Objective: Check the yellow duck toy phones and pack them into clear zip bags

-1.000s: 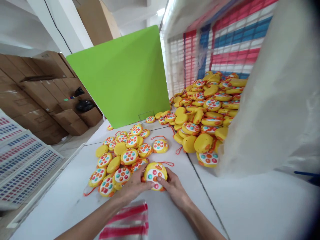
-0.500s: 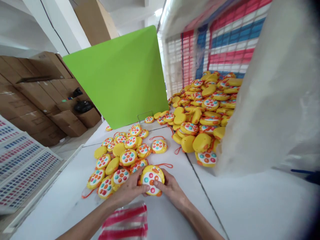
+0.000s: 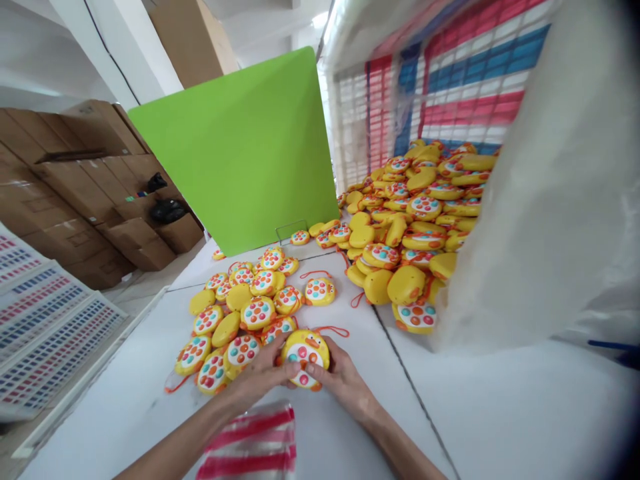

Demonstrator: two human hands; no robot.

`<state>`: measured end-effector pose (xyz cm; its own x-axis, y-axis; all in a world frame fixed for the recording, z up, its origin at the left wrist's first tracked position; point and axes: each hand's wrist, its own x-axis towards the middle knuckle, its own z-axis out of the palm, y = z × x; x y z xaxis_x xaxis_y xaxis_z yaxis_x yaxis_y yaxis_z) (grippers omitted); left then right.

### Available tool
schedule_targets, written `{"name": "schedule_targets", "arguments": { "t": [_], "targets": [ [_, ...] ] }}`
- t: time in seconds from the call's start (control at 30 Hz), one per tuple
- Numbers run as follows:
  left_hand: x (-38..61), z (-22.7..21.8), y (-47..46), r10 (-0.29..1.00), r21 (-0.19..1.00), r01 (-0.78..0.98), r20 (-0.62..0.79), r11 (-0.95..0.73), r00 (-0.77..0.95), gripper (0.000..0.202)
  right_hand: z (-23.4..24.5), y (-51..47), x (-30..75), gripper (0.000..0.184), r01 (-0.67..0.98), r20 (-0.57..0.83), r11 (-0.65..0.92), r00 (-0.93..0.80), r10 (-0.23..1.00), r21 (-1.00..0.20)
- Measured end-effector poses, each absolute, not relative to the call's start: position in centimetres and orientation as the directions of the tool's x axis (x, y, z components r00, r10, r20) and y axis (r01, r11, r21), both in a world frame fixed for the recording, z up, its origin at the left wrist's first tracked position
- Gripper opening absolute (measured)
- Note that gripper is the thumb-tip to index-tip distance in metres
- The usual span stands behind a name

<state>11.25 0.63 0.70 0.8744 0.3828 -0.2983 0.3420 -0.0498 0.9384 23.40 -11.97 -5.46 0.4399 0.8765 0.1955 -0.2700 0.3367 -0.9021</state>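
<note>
A round yellow duck toy (image 3: 306, 353) with coloured buttons and an orange cord lies low in the middle of the white table (image 3: 125, 407). My left hand (image 3: 260, 377) grips its left side and my right hand (image 3: 343, 377) grips its right side, both thumbs pressing on the button face. Just left of the toy sits a small heap of the same toys (image 3: 245, 307). A single duck toy (image 3: 320, 291) lies apart behind it.
A big pile of duck toys (image 3: 415, 220) fills the right back beside a white plastic bag (image 3: 550, 200). A green board (image 3: 240, 153) stands behind. A red-striped clear bag (image 3: 255, 443) lies near my arms. Printed cards (image 3: 45, 333) and cardboard boxes (image 3: 100, 200) are at left.
Both thumbs have shifted across the toy's buttons, now meeting near its middle. The toy has stayed in place between my hands.
</note>
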Motion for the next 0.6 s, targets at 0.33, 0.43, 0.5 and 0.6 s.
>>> {"name": "schedule_targets", "arguments": {
  "t": [0.33,0.43,0.5,0.6],
  "targets": [
    [11.7,1.3,0.3,0.4,0.931,0.346,-0.275,-0.116,0.874,0.062,-5.9,-11.9,23.5,0.036,-0.208,0.205,0.329,0.461,0.863,-0.921],
    [11.6,1.8,0.1,0.411,0.927,0.368,-0.309,-0.072,0.858,0.071,-5.8,-12.0,23.5,0.038,-0.186,0.2,0.314,0.46,0.865,-0.931],
    [11.5,1.6,0.0,0.433,0.925,0.375,-0.316,-0.057,0.844,0.072,-5.7,-12.0,23.4,0.039,-0.176,0.208,0.314,0.449,0.869,-0.933],
    [11.3,1.1,-0.1,0.443,0.931,0.36,-0.298,-0.061,0.846,0.065,-5.6,-11.9,23.2,0.036,-0.176,0.219,0.324,0.444,0.869,-0.929]
  ]
}}
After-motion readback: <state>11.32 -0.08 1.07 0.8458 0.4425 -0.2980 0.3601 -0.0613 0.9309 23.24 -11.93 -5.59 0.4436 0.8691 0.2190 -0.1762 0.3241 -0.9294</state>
